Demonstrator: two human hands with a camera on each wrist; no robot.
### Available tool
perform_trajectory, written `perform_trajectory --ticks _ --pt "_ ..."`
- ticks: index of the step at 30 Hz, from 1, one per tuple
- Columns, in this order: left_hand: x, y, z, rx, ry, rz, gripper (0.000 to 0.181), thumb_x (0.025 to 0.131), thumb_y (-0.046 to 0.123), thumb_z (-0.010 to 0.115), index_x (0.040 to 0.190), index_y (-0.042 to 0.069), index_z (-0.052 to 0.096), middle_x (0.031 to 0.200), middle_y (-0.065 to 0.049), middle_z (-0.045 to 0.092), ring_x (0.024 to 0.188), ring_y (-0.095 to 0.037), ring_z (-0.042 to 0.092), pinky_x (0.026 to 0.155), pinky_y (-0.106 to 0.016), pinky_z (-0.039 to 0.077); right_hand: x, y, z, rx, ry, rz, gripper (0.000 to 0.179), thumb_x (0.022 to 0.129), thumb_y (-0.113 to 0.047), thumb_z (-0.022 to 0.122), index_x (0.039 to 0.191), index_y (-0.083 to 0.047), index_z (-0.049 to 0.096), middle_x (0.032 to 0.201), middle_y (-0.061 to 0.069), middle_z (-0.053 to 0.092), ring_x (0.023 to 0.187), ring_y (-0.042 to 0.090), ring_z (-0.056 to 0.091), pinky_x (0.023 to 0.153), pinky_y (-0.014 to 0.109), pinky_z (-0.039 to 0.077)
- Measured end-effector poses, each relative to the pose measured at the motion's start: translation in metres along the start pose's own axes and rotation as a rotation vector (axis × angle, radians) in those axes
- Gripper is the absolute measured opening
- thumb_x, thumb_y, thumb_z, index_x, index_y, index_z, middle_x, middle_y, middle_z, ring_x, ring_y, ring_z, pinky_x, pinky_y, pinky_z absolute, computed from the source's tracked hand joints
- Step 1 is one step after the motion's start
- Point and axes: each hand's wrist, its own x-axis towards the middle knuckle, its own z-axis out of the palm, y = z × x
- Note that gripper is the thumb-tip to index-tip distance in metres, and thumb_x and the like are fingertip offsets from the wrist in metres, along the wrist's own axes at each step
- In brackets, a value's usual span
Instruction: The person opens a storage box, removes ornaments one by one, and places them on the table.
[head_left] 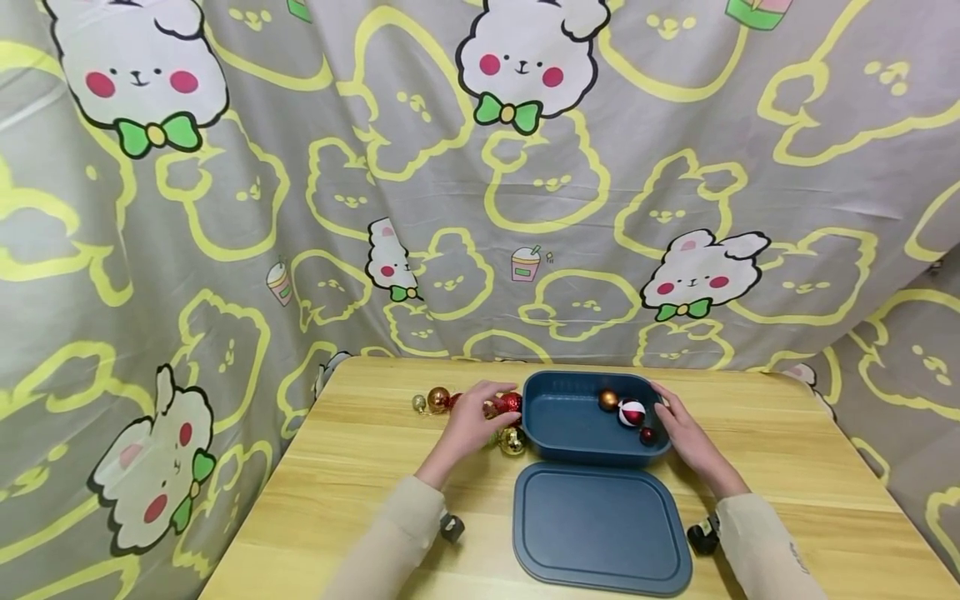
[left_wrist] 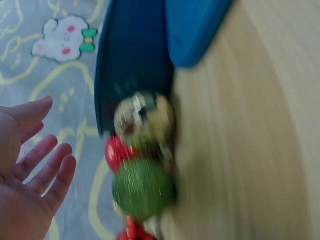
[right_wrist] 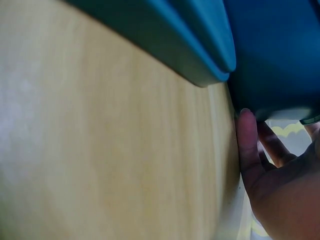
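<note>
Clock from box centre, 6 nearest the person. Blue lid [head_left: 602,529] lies flat on the table [head_left: 795,467] at 6 o'clock, probably set there to leave the box top uncovered. Blue box [head_left: 592,455] sits just beyond. Right hand [head_left: 688,433] at 3 o'clock, thumb and fingers spread against the box's end, not curled round it; likely steadying it. Left hand [head_left: 476,419] at 9 o'clock, over the loose ornaments, fingers wide and thumb apart, nothing held; palm likely turned in to suit picking. Gold ball [head_left: 512,441] at 8 o'clock near the box wall, red ornament [head_left: 512,402] at 9, green ball [left_wrist: 144,189] close by, blurred in the left wrist view. Inside: small dark red ball [head_left: 648,436] at 4, striped ball [head_left: 632,412] at 3, copper ball [head_left: 608,400] at 1. Patterned curtain [head_left: 450,200] behind, at 12
</note>
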Motion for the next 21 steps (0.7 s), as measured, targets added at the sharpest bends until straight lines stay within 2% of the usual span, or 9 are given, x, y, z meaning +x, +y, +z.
perform_trajectory --ticks 4,7,9,15,21 --pt "0.012 0.018 0.022 -0.029 -0.036 0.061 0.046 0.095 0.025 0.078 0.139 0.018 0.066 0.13 -0.005 0.068 0.112 -0.029 0.068 0.093 -0.038 0.059 -0.001 0.0 0.0 0.002 -0.003 0.007 0.063 0.114 -0.042 0.029 0.167 -0.011 0.013 0.169 0.03 0.01 0.149 0.059 0.019 0.118 0.076 0.019" --pt "0.02 0.03 0.039 -0.062 -0.08 0.085 0.045 0.097 0.026 0.075 0.141 0.021 0.064 0.131 -0.005 0.067 0.109 -0.027 0.069 0.088 -0.033 0.06 -0.001 0.0 0.0 0.006 -0.004 0.007 0.063 0.115 -0.042 0.029 0.167 -0.011 0.013 0.169 0.031 0.011 0.149 0.058 0.02 0.118 0.076 0.019" --pt "0.025 0.037 0.05 -0.067 -0.104 0.091 0.045 0.098 0.028 0.074 0.142 0.022 0.064 0.132 -0.005 0.066 0.109 -0.023 0.069 0.089 -0.031 0.06 -0.001 0.0 0.0 0.008 -0.006 0.006 0.063 0.115 -0.042 0.03 0.167 -0.011 0.013 0.169 0.031 0.011 0.149 0.058 0.02 0.118 0.076 0.019" --pt "0.042 0.053 0.079 -0.071 -0.154 0.072 0.046 0.1 0.029 0.071 0.144 0.022 0.062 0.134 -0.006 0.065 0.111 -0.016 0.068 0.093 -0.028 0.059 0.0 -0.001 0.002 0.008 -0.012 0.005 0.063 0.115 -0.042 0.029 0.167 -0.012 0.013 0.169 0.031 0.011 0.149 0.059 0.019 0.118 0.076 0.019" --pt "0.06 0.062 0.108 -0.064 -0.212 0.046 0.047 0.101 0.032 0.069 0.146 0.02 0.06 0.135 -0.008 0.065 0.114 -0.021 0.069 0.091 -0.02 0.056 0.0 -0.001 0.0 0.011 -0.006 0.001 0.063 0.114 -0.042 0.029 0.167 -0.011 0.013 0.169 0.031 0.012 0.15 0.058 0.02 0.119 0.075 0.019"
